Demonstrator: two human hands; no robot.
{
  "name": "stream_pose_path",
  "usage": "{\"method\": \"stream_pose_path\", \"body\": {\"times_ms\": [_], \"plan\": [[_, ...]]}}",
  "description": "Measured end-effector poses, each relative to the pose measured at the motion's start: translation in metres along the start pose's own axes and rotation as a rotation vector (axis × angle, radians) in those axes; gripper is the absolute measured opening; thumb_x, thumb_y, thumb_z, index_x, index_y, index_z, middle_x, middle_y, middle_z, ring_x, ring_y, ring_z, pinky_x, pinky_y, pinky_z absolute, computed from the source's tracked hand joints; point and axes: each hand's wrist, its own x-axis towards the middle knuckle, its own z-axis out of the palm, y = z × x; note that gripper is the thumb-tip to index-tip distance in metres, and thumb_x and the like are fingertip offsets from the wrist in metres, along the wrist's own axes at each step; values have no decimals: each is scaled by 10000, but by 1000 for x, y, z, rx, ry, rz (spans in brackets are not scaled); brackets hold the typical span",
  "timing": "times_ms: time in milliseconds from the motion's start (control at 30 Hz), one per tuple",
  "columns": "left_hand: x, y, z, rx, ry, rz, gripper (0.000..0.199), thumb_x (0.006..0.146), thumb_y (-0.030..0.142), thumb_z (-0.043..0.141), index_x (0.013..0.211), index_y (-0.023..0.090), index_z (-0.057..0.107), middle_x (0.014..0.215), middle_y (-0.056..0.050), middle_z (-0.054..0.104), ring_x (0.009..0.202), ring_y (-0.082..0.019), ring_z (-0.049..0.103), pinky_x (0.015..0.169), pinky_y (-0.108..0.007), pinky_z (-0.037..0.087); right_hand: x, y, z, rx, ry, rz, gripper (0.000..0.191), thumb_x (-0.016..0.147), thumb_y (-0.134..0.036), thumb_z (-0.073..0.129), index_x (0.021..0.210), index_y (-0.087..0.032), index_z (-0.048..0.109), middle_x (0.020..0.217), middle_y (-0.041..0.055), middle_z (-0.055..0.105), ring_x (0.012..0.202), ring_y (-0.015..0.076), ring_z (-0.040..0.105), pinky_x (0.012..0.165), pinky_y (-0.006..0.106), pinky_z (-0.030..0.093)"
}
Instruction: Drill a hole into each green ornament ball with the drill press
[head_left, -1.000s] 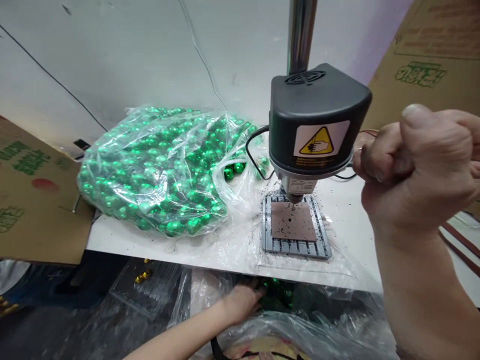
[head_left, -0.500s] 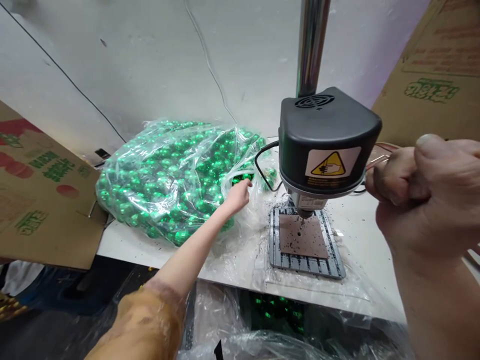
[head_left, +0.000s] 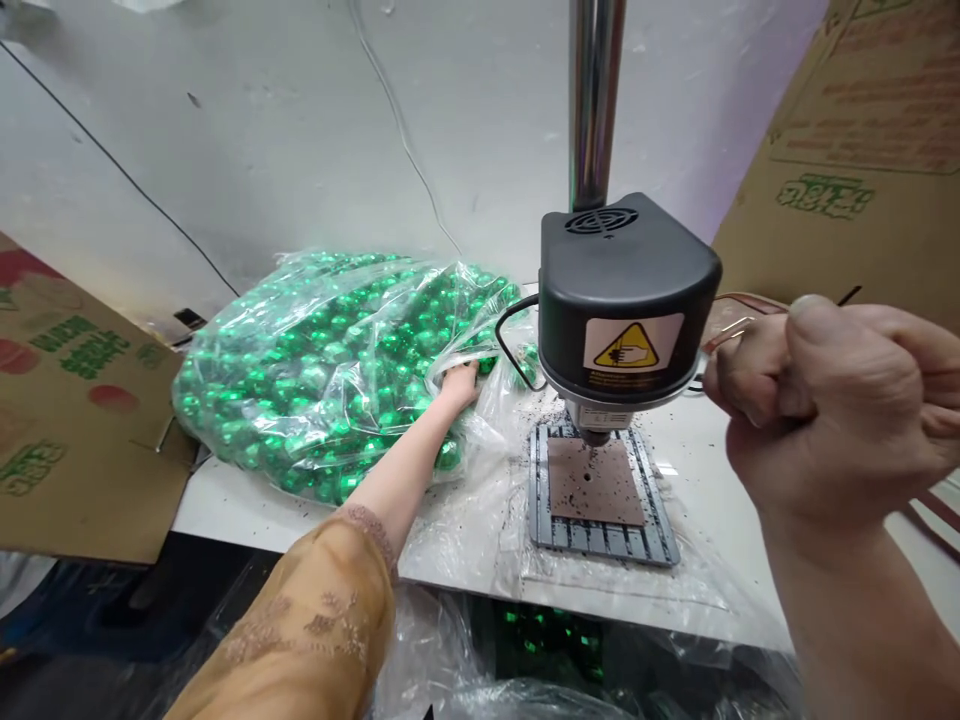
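Observation:
My left hand (head_left: pixel 460 386) reaches into the opening of a clear plastic bag (head_left: pixel 360 390) packed with shiny green faceted balls (head_left: pixel 315 372). Its fingertips are hidden in the opening, so I cannot tell whether they hold a ball. At the right, my right hand (head_left: pixel 832 400) is closed in a fist beside the black drill press (head_left: pixel 626 290), around its lever, which the fingers mostly cover. Under the drill head, a brown square board (head_left: pixel 596 500) with a small dark hole lies on the grey slotted base (head_left: pixel 600 540). Dark shavings are scattered over the board and base.
Cardboard boxes stand at the left (head_left: pixel 82 400) and back right (head_left: pixel 832 120). The drill's steel column (head_left: pixel 594 110) rises before the white wall. Loose plastic film (head_left: pixel 480 540) lies along the table's front edge, and more green balls (head_left: pixel 547 640) show below it.
My left hand has pushed further into the bag's opening, and its fingertips are now covered. My right fist stays by the drill press. The view has shifted slightly.

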Motion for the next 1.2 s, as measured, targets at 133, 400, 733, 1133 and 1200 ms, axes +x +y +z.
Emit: {"method": "stream_pose_path", "body": {"times_ms": [133,400,733,1133,1200], "plan": [[-23,-1,-6,-126,-57,76,339,919,157,613,1243,184,710,1091,-103,681,1029,-260,663,951,-349,532,0,0,0,1,3,14,494,884,-209,671,474,-187,396,437,-63,332,397,55,338,501,334,369],[-107,6,-9,-1421,-133,93,484,941,559,696,1278,217,640,1005,-70,695,798,-193,691,664,-293,539,-1,3,-1,32,10,0,487,881,-174,657,479,-184,382,437,-70,319,380,45,339,472,312,334],[-146,44,25,-1860,-428,-170,448,981,617,669,1063,177,662,1054,-133,757,865,-213,726,658,-301,582,0,3,-2,56,1,11,459,874,-191,661,476,-186,433,436,-72,341,372,45,339,427,306,282],[-164,52,45,-1598,-298,-3,739,796,505,893,1413,242,584,1040,-46,725,698,-133,673,604,-258,504,-2,2,-2,56,-10,8,491,919,-206,640,494,-187,395,449,-70,330,395,37,332,437,282,286],[-165,55,52,-1525,-237,47,739,773,537,907,1350,201,592,1003,-33,713,652,-109,642,581,-247,492,-2,2,-2,55,-15,0,499,928,-206,635,495,-186,388,449,-68,337,405,39,340,458,282,310]]}}
